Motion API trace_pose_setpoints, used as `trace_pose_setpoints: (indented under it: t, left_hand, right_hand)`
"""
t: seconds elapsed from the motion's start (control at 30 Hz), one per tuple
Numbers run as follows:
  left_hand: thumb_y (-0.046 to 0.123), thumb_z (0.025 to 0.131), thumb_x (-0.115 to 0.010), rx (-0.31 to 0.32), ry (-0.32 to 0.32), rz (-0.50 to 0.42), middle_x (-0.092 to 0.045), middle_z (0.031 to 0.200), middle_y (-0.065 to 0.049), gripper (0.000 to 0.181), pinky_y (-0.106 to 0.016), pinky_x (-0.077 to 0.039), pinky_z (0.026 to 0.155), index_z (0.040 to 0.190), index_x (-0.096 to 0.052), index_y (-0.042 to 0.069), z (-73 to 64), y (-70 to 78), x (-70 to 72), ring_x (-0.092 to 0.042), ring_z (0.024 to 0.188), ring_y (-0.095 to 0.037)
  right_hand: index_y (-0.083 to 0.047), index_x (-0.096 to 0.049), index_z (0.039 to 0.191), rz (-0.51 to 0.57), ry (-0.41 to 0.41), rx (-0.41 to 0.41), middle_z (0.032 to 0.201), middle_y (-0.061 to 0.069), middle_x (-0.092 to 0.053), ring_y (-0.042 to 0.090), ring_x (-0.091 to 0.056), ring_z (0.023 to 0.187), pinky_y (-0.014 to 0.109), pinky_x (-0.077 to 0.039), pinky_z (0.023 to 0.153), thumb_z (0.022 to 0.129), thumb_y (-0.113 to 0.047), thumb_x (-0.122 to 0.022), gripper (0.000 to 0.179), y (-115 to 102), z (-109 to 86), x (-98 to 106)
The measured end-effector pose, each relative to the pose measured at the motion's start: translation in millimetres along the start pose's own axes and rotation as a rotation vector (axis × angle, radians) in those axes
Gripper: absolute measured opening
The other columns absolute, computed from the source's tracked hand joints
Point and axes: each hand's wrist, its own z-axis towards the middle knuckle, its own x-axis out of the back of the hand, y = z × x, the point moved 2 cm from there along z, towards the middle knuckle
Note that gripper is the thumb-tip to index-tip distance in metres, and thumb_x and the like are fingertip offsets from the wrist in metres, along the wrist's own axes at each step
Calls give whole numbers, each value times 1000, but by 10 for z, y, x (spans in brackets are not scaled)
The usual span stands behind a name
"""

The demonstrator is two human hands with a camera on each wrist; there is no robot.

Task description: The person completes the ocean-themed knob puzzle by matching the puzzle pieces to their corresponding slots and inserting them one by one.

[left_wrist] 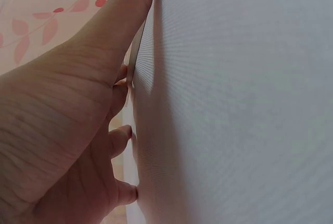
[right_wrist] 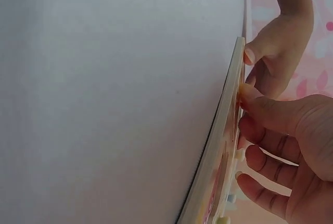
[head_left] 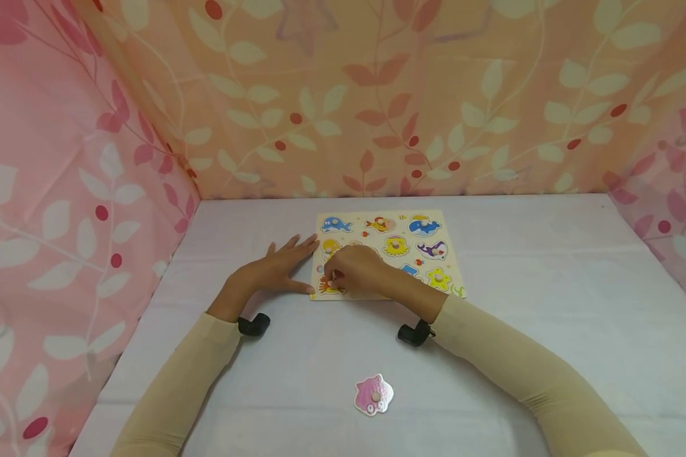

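A wooden peg puzzle board (head_left: pixel 455 257) with sea-animal pieces lies flat on the white-covered table. My right hand (head_left: pixel 357 270) reaches over its lower left corner. The thumb and index finger pinch an orange crab piece (head_left: pixel 326 287), partly hidden under the fingers; in the right wrist view the other fingers curl above the board's face. My left hand (head_left: pixel 277 266) is spread at the board's left edge, thumb at the near corner and fingertips further up. A pink knobbed puzzle piece (head_left: pixel 371 397) lies on the table in front of the board.
Blue whale (head_left: pixel 336 225), yellow octopus (head_left: pixel 397 245), purple-and-white whale (head_left: pixel 432 250) and yellow starfish (head_left: pixel 438 278) pieces sit in the board. The table (head_left: pixel 549 254) meets patterned pink cloth (head_left: pixel 63 190) at the left, right and back. A black camera mount (head_left: pixel 414 333) hangs from the right wrist.
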Motion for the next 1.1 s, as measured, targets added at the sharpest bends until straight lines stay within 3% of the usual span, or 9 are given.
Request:
trace_pose_setpoints:
  t: [0.23, 0.5, 0.7, 0.9, 1.1]
  left_hand:
    - [63, 81, -76, 5, 5, -6, -3, 171, 5, 113, -71, 7, 115, 165, -11, 25, -3, -8, -12, 5, 156, -32]
    - [63, 81, -76, -4, 5, -6, -3, 171, 6, 113, -71, 6, 116, 165, -10, 25, -11, -1, -8, 5, 156, -32]
    - [67, 80, -74, 21, -6, 9, -2, 171, 8, 114, -69, 8, 117, 165, -10, 27, 12, -12, -3, 8, 157, -29]
    - [65, 80, -75, 26, -11, 5, -1, 171, 7, 115, -69, 8, 117, 165, -8, 26, -6, -3, 17, 8, 156, -31]
    - [65, 80, -75, 23, -15, 4, 0, 171, 6, 115, -69, 8, 117, 165, -8, 26, -5, 11, 13, 8, 156, -31]
  right_hand:
    - [-26, -80, 98, 39, -1, -32, 76, -14, -62, 9, -54, 78, 27, -45, 73, 90, -28, -79, 8, 15, -12, -1]
    - [-26, -81, 99, -43, 22, -37, 81, -15, -64, 8, -53, 82, 26, -46, 73, 90, -30, -79, 10, 43, -74, 27]
    - [-22, -81, 102, -20, 71, -79, 85, -11, -65, 10, -53, 84, 27, -47, 73, 91, -31, -78, 14, 104, -273, 113]
    - [-18, -81, 101, -23, 115, -32, 92, -6, -72, 13, -58, 88, 30, -49, 77, 91, -26, -79, 13, 90, -510, 211]
    - [-19, -80, 101, -5, 93, -28, 85, -10, -68, 10, -56, 82, 29, -48, 76, 88, -27, -81, 16, 45, -776, 215]
